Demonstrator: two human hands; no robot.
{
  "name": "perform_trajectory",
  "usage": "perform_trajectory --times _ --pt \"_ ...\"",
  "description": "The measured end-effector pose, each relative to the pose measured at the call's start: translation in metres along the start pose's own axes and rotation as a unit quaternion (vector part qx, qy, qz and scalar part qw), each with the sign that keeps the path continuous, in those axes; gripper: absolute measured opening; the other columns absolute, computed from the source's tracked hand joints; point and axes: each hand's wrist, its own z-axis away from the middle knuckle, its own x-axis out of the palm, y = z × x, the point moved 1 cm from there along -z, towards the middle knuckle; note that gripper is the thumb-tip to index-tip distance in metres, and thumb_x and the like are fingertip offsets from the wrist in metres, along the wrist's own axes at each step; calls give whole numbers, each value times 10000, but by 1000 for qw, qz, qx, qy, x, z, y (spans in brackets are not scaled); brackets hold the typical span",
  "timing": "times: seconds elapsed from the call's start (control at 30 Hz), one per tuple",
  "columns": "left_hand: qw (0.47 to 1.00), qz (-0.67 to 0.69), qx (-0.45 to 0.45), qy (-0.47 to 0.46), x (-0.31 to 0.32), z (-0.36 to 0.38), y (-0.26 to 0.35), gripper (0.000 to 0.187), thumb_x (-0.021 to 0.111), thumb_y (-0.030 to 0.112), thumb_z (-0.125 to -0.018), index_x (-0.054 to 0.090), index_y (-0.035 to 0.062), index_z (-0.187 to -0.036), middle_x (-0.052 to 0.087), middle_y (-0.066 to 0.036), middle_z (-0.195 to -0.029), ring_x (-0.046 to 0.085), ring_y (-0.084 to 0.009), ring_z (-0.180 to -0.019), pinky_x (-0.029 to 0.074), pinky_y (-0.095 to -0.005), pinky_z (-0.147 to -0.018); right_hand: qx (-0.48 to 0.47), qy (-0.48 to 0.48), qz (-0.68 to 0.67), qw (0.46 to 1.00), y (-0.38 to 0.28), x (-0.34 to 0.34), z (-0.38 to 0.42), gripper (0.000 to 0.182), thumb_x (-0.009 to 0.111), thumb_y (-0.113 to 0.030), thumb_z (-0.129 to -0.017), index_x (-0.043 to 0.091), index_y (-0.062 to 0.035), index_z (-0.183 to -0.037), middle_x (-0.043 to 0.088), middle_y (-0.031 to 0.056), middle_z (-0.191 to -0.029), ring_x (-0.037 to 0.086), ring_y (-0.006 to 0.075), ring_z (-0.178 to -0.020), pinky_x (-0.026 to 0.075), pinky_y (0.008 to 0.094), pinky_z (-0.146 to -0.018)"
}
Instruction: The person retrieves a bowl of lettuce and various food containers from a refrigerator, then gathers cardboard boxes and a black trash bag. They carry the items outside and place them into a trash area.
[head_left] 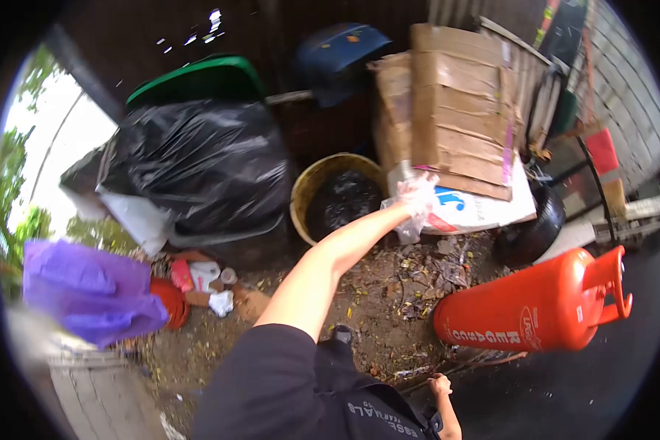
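My left arm reaches forward, and my left hand (416, 192) is at the lower edge of the upright flattened cardboard (462, 110). Its fingers are closed on crumpled clear plastic (409, 229), which covers part of the hand and hangs below it. Right behind it lies a white printed sack (484, 205) with blue and red marks. To the left of the hand is a yellowish round tub (301, 198) with a black liner and dark contents. Low by my body, my right hand (439, 383) has curled fingers; I cannot tell what is in them.
A red gas cylinder (513, 304) lies tilted at right. At left stands a green bin (198, 73) under a black plastic bag (205, 169). A purple cover (92, 290) and small litter (221, 302) are lower left. Leaves scatter over the muddy ground (374, 293).
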Motion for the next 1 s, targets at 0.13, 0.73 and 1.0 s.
perform_trajectory --times 0.13,0.73,1.0 --pt "988 150 12 37 39 128 -117 415 467 283 -852 511 202 -1256 489 -86 -1315 519 -274 -1115 405 -474 -900 -72 -20 169 983 -37 -8 -14 440 644 -463 -766 652 -170 -1094 647 104 -1080 582 257 -1067 380 457 -924" --pt "410 246 -860 177 9 1094 -268 280 608 250 -725 684 122 -962 641 -128 -1051 628 -305 -957 512 -411 -795 -527 -157 543 634 -542 260 265 386 570 -289 -826 600 -55 -1132 653 143 -1045 630 292 -963 489 368 -803" --pt "300 249 -795 465 93 1146 -264 325 598 69 -752 592 29 -1075 582 -28 -700 523 -127 -590 409 -276 -518 -728 -182 548 369 -693 510 484 360 563 -153 -807 583 -32 -1146 642 169 -1053 622 304 -980 487 373 -845"
